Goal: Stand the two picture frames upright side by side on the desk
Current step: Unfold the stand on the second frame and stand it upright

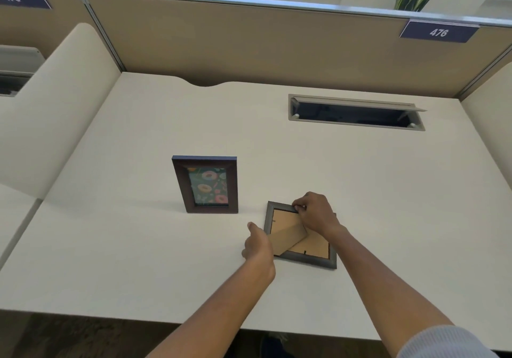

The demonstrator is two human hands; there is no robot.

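A dark brown picture frame (pixel 205 185) with a floral picture stands upright on the white desk (pixel 138 247), left of centre. To its right a second frame (pixel 304 258) lies face down, its brown cardboard back and fold-out stand (pixel 288 235) showing. My right hand (pixel 315 213) pinches the far top edge of this frame. My left hand (pixel 259 249) rests at the frame's left side, fingers at the lower end of the stand; the grip itself is hidden behind the hand.
An open cable hatch (pixel 356 112) is set in the desk at the back right. Beige partition panels (pixel 249 39) close the back and sides. The desk's front edge runs below my forearms.
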